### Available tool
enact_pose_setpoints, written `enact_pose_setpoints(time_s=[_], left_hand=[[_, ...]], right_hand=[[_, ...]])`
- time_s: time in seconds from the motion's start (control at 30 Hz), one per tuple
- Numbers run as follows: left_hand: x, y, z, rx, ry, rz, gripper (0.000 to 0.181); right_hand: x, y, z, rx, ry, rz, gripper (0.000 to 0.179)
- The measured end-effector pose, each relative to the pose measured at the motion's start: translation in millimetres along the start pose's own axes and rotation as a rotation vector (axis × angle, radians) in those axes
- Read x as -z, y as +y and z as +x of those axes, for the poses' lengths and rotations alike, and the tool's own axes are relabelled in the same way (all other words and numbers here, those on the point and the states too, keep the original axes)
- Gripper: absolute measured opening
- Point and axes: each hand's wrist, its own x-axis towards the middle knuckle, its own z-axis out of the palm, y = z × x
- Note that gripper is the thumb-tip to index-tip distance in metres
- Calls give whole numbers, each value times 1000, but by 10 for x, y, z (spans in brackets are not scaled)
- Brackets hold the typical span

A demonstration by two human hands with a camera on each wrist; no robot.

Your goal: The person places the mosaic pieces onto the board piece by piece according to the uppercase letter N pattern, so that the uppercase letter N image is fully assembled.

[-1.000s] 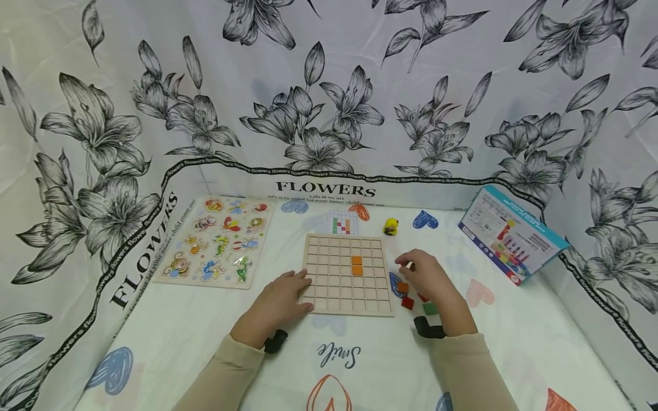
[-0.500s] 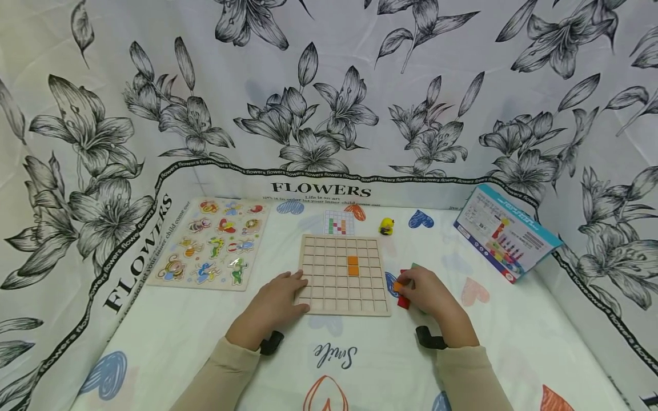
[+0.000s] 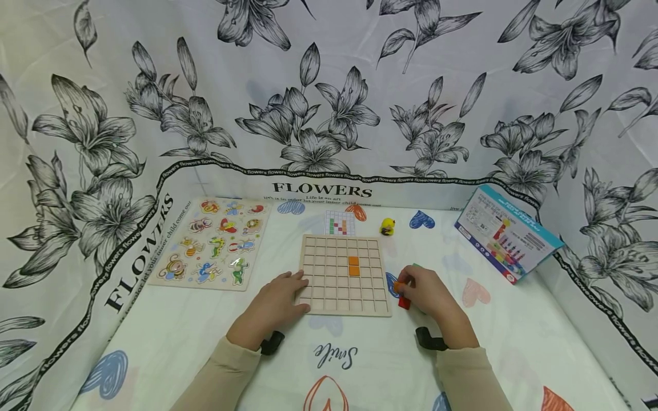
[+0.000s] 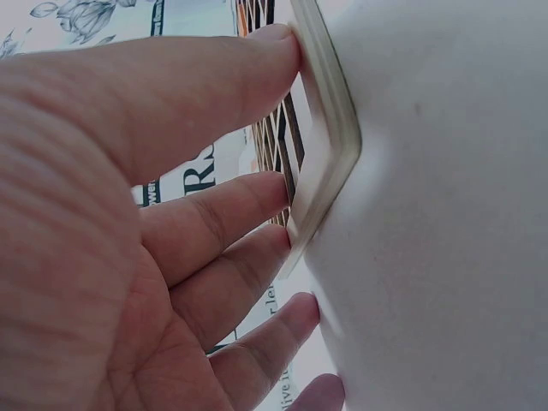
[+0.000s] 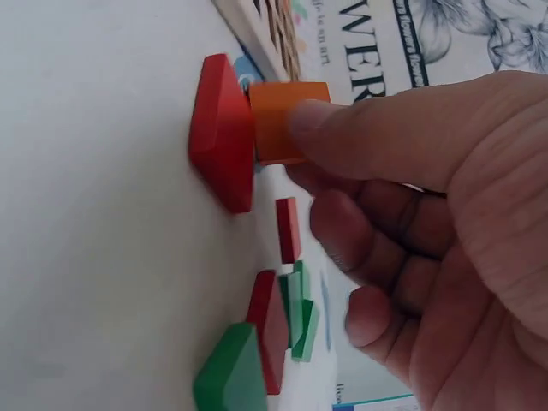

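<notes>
A square wooden grid board (image 3: 341,308) lies on the cloth, with two orange tiles (image 3: 354,266) set in it one behind the other. My left hand (image 3: 277,297) rests along the board's left side. In the left wrist view, its thumb and two fingertips touch the board near a corner, fingers fairly straight. To the right of the board, my right hand (image 3: 426,291) pinches an orange square tile (image 5: 278,124) between thumb and fingers. A red tile (image 5: 224,137) stands right against or beside it. More red tiles and several green tiles (image 5: 231,377) lie beneath the hand.
A pattern card (image 3: 340,222) with coloured squares lies behind the board, beside a small yellow duck figure (image 3: 388,226). On the left is an insect picture puzzle (image 3: 211,245). A blue and white box (image 3: 506,234) leans at the back right.
My right hand has lowered to the loose tiles and taken the orange one between thumb and fingers. The left hand stays on the board's edge.
</notes>
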Motion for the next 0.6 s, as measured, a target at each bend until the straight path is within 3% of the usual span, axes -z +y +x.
enact_pose_setpoints(time_s=[0.23, 0.4, 0.6], left_hand=[[19, 9, -9, -14, -3, 5, 62], [34, 6, -16, -3, -5, 6, 62], [27, 15, -24, 0, -9, 2, 62]], right_hand=[[-73, -275, 8, 83, 86, 59, 10], [-260, -545, 122, 155, 54, 85, 12], [-417, -697, 280, 142, 38, 65, 11]])
